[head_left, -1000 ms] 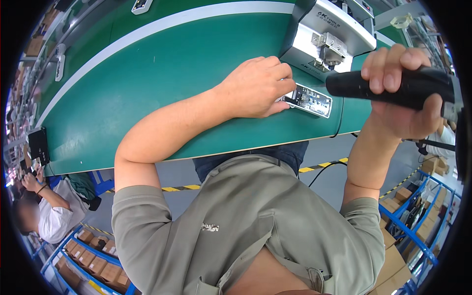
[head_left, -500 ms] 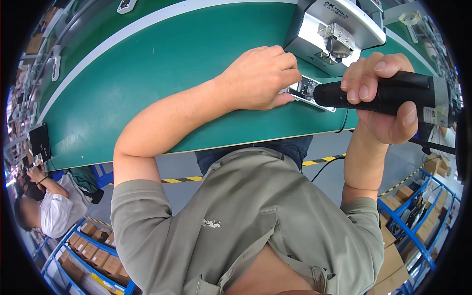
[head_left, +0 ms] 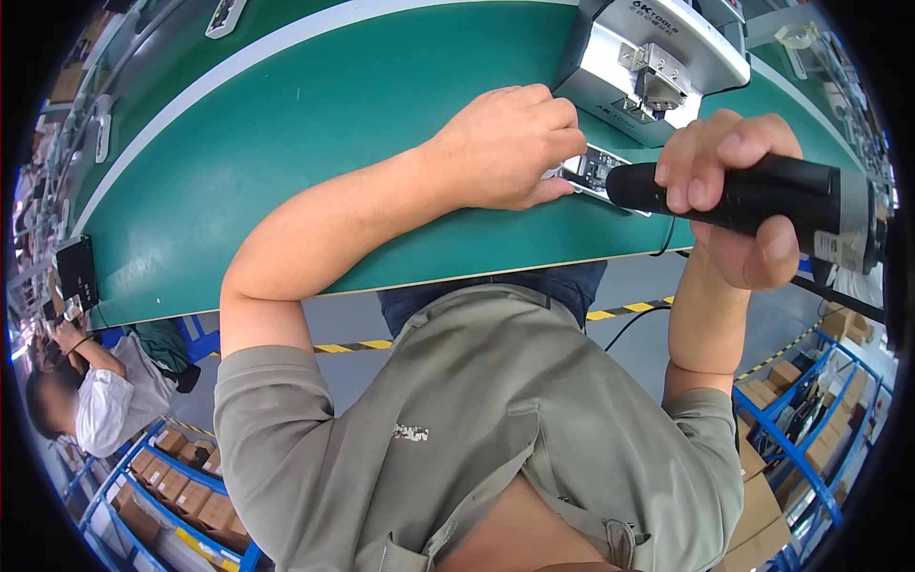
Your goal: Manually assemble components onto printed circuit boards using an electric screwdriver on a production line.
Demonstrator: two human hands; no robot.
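Observation:
My left hand (head_left: 522, 148) is closed on the left end of a slim white housing (head_left: 640, 208) with a circuit board (head_left: 597, 168) in it. The housing lies on the green bench top, and my fingers cover part of it. Wrapped around a thick black electric screwdriver (head_left: 780, 198) is my right hand (head_left: 729, 157). The screwdriver slants across from the right, its narrow nose over the board. The bit and the spot it meets are hidden behind the nose.
A silver-and-black screw feeder (head_left: 658, 71) stands just beyond the housing. White devices (head_left: 226, 17) lie on a strip past the bench's pale edge. A black box (head_left: 76, 276) sits at the far left, near a co-worker (head_left: 114, 400). Blue racks (head_left: 801, 448) hold cartons behind me.
My right hand and the screwdriver's rear end have dipped slightly toward me. My left hand barely shifts on the housing. The white devices on the far strip have slid a little left.

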